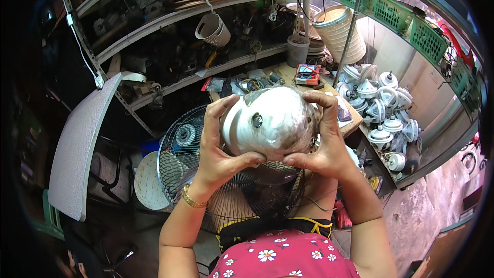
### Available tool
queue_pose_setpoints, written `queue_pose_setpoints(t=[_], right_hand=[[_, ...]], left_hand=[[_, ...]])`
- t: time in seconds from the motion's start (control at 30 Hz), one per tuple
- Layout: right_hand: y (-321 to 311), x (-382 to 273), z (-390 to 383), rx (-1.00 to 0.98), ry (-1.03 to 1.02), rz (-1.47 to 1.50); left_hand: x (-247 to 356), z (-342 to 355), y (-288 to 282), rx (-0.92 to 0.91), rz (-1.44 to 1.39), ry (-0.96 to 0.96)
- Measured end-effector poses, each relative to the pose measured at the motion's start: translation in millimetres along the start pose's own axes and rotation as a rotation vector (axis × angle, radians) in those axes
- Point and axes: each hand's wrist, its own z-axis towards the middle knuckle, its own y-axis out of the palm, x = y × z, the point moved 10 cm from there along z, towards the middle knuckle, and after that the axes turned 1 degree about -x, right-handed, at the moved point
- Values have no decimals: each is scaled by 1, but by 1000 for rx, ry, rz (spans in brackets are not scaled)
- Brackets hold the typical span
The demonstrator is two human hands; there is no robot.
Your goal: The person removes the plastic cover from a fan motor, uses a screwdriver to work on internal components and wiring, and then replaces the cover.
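A white rounded housing [278,121], stained with grey-brown grime and likely a fan's motor cover, is held up in front of me. A dark hole shows on its face. My left hand [216,144] grips its left side, the thumb along the lower edge and the fingers up the side. On the opposite side my right hand [327,139] holds it the same way. Both thumbs point toward each other under the rim. Below the housing, a round wire fan guard [167,146] lies over my lap, partly hidden by my hands and arms.
A workbench [355,118] holds a red-orange multimeter [307,74] and small parts. White round plastic parts [381,108] are piled at right. Metal shelves [170,13] full of parts stand behind. A grey padded panel [85,149] rises at left, near a pale perforated basket [152,180].
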Motion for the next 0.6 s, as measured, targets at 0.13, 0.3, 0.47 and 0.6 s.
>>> queue_pose_setpoints(t=[0.13,0.3,0.47,0.6], right_hand=[[15,48,-20,234,244,474],[122,89,-72,469,591,1400],[130,71,-78,502,687,1613],[131,63,-83,494,713,1664]], left_hand=[[45,19,9,8,90,-4],[109,35,77,-499,535,118],[108,-8,133,-747,1086,334],[123,-3,85,-512,1094,285]])
